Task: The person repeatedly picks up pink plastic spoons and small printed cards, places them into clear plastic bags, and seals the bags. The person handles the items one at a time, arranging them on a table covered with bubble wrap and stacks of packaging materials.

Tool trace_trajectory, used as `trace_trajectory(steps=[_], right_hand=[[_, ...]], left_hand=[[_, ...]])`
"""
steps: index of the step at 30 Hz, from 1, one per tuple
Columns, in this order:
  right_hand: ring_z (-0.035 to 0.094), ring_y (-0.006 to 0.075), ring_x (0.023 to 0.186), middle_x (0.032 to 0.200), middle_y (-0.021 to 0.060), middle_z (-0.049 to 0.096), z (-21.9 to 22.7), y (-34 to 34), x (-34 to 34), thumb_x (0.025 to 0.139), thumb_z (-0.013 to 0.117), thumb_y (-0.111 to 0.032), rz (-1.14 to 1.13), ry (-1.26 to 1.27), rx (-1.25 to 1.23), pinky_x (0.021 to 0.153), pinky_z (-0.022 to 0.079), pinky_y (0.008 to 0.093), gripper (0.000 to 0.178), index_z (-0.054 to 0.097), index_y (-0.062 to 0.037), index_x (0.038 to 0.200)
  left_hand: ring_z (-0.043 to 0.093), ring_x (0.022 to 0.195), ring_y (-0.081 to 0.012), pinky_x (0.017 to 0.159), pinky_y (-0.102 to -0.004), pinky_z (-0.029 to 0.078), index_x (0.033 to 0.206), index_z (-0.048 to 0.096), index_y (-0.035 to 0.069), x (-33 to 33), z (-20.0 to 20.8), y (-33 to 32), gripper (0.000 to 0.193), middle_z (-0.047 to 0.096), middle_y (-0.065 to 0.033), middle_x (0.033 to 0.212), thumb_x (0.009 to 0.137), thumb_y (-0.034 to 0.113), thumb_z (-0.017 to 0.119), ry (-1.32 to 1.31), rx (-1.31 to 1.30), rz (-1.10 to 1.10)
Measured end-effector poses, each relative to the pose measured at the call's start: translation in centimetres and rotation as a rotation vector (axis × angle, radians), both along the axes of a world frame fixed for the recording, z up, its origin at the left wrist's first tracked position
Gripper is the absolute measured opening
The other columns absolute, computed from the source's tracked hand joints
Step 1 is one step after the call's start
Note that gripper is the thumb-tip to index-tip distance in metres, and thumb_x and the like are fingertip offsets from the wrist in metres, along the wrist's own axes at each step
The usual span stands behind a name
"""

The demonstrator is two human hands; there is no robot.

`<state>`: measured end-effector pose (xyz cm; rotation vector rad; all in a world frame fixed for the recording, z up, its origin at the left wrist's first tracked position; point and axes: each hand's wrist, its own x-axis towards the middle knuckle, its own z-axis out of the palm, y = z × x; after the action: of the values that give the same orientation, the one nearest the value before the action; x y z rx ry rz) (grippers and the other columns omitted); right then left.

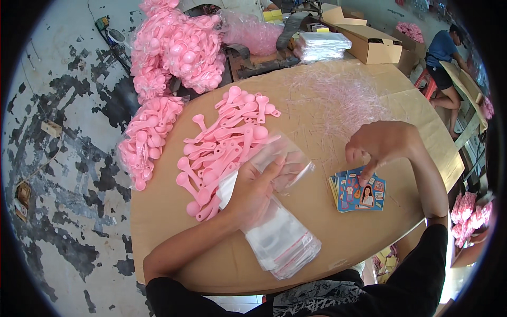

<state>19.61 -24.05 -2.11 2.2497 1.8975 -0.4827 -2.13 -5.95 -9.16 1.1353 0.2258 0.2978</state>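
okay, right hand (pixel 390 139) is nearer: thumb and fingers apart, card stack (pixel 361 193) just under the thumb tip, long axis unclear, contact can't tell. left fingers pinch clear bag (pixel 288 148), cards off rightward.

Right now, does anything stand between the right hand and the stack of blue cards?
Nothing visible does. The right hand hangs over the stack of blue cards, one fingertip reaching down to it; contact is hard to tell. The thin clear strands lie mostly farther up the table.
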Motion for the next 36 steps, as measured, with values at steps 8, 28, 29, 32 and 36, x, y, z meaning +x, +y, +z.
trace_trajectory(steps=[8, 28, 29, 32, 36], right_hand=[[0.065, 0.0207, 0.078, 0.086, 0.0085, 0.069, -0.4, 1.8, 1.2, 0.081, 0.076, -0.024, -0.006, 0.475, -0.024, 0.066, 0.050, 0.0338, 0.033, 0.064, -0.0018, 0.102], [0.059, 0.0089, 0.060, 0.073, 0.0046, 0.063, -2.1, 4.2, -2.3, 0.103, 0.045, -0.019, -0.045, 0.666, 0.553, 0.052, 0.050, 0.0251, 0.017, 0.051, -0.0046, 0.109], [0.059, 0.0083, 0.059, 0.073, 0.0043, 0.063, -2.2, 4.2, -2.3, 0.103, 0.046, -0.019, -0.055, 0.684, 0.545, 0.051, 0.049, 0.0248, 0.016, 0.051, -0.0049, 0.109], [0.060, 0.0134, 0.055, 0.068, 0.0089, 0.065, -2.5, 4.4, -3.7, 0.101, 0.048, -0.015, -0.129, 0.763, 0.563, 0.052, 0.046, 0.0299, 0.014, 0.051, -0.0050, 0.111], [0.060, 0.0138, 0.056, 0.072, 0.0106, 0.067, -3.9, 4.9, -5.2, 0.099, 0.052, -0.011, -0.136, 0.723, 0.782, 0.055, 0.047, 0.0295, 0.014, 0.054, -0.0015, 0.109]], left_hand=[[0.066, 0.101, -0.0235, 0.091, -0.0363, 0.055, 0.114, 0.058, -0.001, 0.0, -1.0, 0.4, 0.023, 0.066, -0.0149, 0.110, 0.097, 0.014, 0.058, -0.029, 0.001, 0.058], [0.063, 0.097, -0.0191, 0.090, -0.0349, 0.052, 0.124, 0.055, -0.003, 0.0, -1.3, 1.0, 0.043, 0.065, -0.0126, 0.105, 0.100, 0.033, 0.052, -0.124, -0.079, 0.171], [0.062, 0.096, -0.0186, 0.091, -0.0347, 0.051, 0.123, 0.056, -0.003, 0.1, -1.3, 1.0, 0.043, 0.064, -0.0122, 0.106, 0.100, 0.034, 0.053, -0.118, -0.073, 0.168], [0.061, 0.097, -0.0177, 0.091, -0.0340, 0.051, 0.122, 0.057, -0.003, 0.3, -1.4, 1.0, 0.042, 0.063, -0.0110, 0.109, 0.100, 0.033, 0.053, -0.134, -0.100, 0.156], [0.060, 0.106, -0.0189, 0.093, -0.0349, 0.051, 0.129, 0.052, -0.002, 0.1, -1.5, 1.0, 0.042, 0.058, -0.0112, 0.128, 0.102, 0.030, 0.047, -0.166, -0.095, 0.109]])
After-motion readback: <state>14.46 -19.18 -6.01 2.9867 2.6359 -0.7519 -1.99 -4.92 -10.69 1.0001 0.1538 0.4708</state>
